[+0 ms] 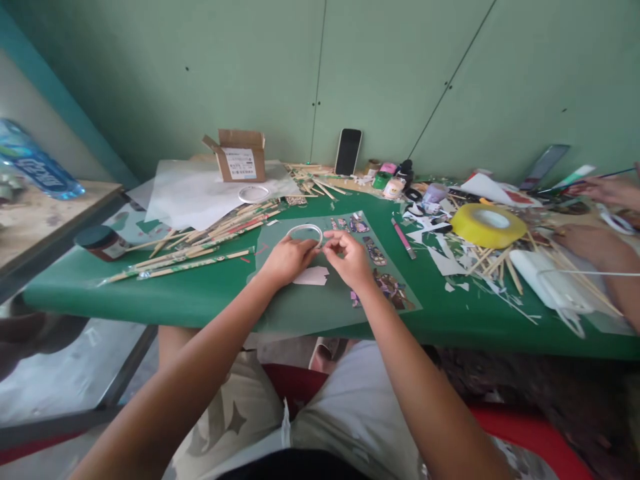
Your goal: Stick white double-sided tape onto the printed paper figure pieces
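My left hand is closed on a thin white ring that looks like a narrow roll of tape, held above the table's near middle. Close by its right edge, the thumb and fingertips of my right hand come together in a pinch. Whatever sits between them is too small to make out. Beneath both hands lies a translucent sheet. On it are a torn white paper piece and dark, purple-patterned cut-outs, partly covered by my right wrist.
Bundled wooden sticks, a dark-lidded jar and an open cardboard box stand left. A phone leans on the wall. Rightward are a pink pen, paper scraps, yellow tape roll, white device and another person's arm.
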Tool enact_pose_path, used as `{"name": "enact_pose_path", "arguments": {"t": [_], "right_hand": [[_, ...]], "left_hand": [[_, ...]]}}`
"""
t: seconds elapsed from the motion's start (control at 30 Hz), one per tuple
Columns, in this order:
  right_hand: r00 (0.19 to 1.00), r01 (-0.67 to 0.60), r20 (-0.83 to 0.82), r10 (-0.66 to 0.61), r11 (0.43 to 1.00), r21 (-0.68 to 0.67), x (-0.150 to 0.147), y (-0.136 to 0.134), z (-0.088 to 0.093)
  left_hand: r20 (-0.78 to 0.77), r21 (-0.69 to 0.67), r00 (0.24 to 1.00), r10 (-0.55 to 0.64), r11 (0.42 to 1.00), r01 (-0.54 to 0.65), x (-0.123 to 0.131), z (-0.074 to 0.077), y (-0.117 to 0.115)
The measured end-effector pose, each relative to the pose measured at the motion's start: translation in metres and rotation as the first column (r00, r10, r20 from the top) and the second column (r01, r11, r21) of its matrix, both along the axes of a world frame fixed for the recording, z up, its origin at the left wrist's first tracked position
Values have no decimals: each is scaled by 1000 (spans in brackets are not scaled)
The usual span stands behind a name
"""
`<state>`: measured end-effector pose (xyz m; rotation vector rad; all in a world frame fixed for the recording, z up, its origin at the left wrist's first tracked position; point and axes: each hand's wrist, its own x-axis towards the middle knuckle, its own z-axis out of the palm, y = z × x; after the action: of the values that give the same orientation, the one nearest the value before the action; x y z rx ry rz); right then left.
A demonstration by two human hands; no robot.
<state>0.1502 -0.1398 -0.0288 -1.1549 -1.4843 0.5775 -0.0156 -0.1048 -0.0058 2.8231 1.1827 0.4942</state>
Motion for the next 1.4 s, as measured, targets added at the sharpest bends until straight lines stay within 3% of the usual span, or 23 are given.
{"name": "enact_pose_path", "arguments": {"t": [0.17, 0.33, 0.6, 0.77, 1.0, 1.17, 1.3, 1.4], "right_hand": [[998, -18, 53, 18, 1000, 7, -1, 2, -1], [988, 49, 144, -58, 996, 71, 0, 0, -1], [902, 108, 405, -150, 986, 126, 0, 0, -2], [860, 101, 481, -167, 982, 161, -1, -1, -5], [903, 103, 408, -137, 989, 106, -7, -3, 0], [953, 149, 262, -155, 988, 42, -2, 2, -4], [951, 281, 129, -280, 960, 16, 11, 5, -5], [956, 285, 59, -288, 957, 64, 16, 4, -3]], "left_hand": [[-6, 46, 1000, -1, 999, 1, -2, 0, 0], [-21, 58, 1000, -4, 998, 5, -2, 1, -1], [-34, 81, 999, 14, 997, -11, -1, -1, 1], [-52, 78, 999, 15, 997, -11, 0, 1, -1], [-31, 57, 999, -19, 998, 21, 0, 1, -1], [22, 53, 998, -53, 997, 52, -1, 1, 1], [132, 60, 991, 21, 998, -29, -7, 4, 1], [149, 113, 985, 83, 989, -100, -12, 7, 4]]}}
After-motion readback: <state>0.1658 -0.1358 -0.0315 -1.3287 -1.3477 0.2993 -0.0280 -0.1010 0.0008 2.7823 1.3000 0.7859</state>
